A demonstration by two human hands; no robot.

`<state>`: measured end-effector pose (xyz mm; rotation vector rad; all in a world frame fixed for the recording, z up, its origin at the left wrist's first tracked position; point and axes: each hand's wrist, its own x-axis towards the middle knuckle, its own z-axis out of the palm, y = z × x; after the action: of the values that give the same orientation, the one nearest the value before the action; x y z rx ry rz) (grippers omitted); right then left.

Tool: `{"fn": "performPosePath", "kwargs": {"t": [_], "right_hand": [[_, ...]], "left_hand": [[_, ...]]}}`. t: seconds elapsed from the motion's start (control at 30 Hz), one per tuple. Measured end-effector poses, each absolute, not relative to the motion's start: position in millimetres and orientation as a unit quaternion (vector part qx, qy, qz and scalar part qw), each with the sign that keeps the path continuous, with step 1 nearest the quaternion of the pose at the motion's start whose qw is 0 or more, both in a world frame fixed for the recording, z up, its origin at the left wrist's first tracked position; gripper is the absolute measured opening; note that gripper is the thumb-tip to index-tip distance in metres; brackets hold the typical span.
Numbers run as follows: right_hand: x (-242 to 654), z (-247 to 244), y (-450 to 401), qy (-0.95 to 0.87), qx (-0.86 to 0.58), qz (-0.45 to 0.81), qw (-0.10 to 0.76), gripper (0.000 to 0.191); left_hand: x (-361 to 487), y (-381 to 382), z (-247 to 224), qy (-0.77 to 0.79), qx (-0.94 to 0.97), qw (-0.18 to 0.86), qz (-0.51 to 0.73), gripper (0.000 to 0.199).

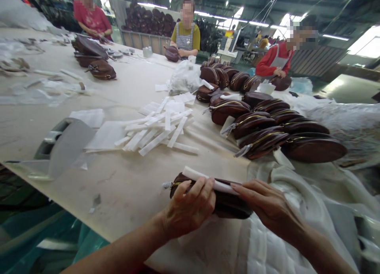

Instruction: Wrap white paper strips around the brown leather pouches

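A dark brown zippered bag [233, 206] lies on the table near its front edge, between my hands. A white strip [196, 174] runs lengthwise along the top of the bag, beside the gold zipper. My left hand [191, 204] is wrapped over the bag's left part, its fingertips pressing on the strip. My right hand [267, 202] touches the strip's right end and the bag's right side, fingers stretched out together. A wrapped zipper pull [166, 185] sticks out at the bag's left end.
Loose white strips [157, 127] lie beyond my left hand. Rows of brown bags [261, 139] stand at the right, with plastic sheeting [350, 123] beyond. A tape dispenser [63, 147] sits at the left edge. Three people are around the far side of the table [124, 92].
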<state>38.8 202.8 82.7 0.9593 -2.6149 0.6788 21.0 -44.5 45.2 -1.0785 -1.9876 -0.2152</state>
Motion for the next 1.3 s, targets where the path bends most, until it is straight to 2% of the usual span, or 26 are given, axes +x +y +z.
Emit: {"fn": "performPosePath", "kwargs": {"t": [0.13, 0.3, 0.43, 0.53, 0.67, 0.83, 1.07, 1.3], "right_hand": [[44, 77, 201, -0.906, 0.326, 0.215, 0.161, 0.039], [43, 66, 197, -0.907, 0.304, 0.239, 0.168, 0.039], [47, 57, 196, -0.91, 0.283, 0.254, 0.166, 0.043], [52, 50, 193, -0.921, 0.263, 0.213, 0.192, 0.04], [52, 40, 188, -0.93, 0.244, 0.149, 0.232, 0.038], [49, 36, 182, -0.924, 0.226, 0.164, 0.262, 0.032], [45, 28, 178, -0.925, 0.195, 0.139, 0.296, 0.033], [51, 23, 172, -0.927, 0.157, 0.126, 0.316, 0.037]], "left_hand": [[21, -41, 45, -0.796, -0.435, 0.404, -0.116, 0.02], [10, -40, 51, -0.791, -0.496, 0.327, -0.147, 0.022], [4, -37, 50, -0.808, -0.476, 0.31, -0.154, 0.022], [1, -35, 48, -0.831, -0.442, 0.297, -0.164, 0.019], [-5, -34, 48, -0.833, -0.453, 0.283, -0.146, 0.016], [-10, -34, 50, -0.813, -0.509, 0.261, -0.105, 0.016], [-25, -23, 50, -0.804, -0.525, 0.279, -0.038, 0.038], [-43, -45, 22, -0.808, -0.538, 0.225, -0.09, 0.044]]}}
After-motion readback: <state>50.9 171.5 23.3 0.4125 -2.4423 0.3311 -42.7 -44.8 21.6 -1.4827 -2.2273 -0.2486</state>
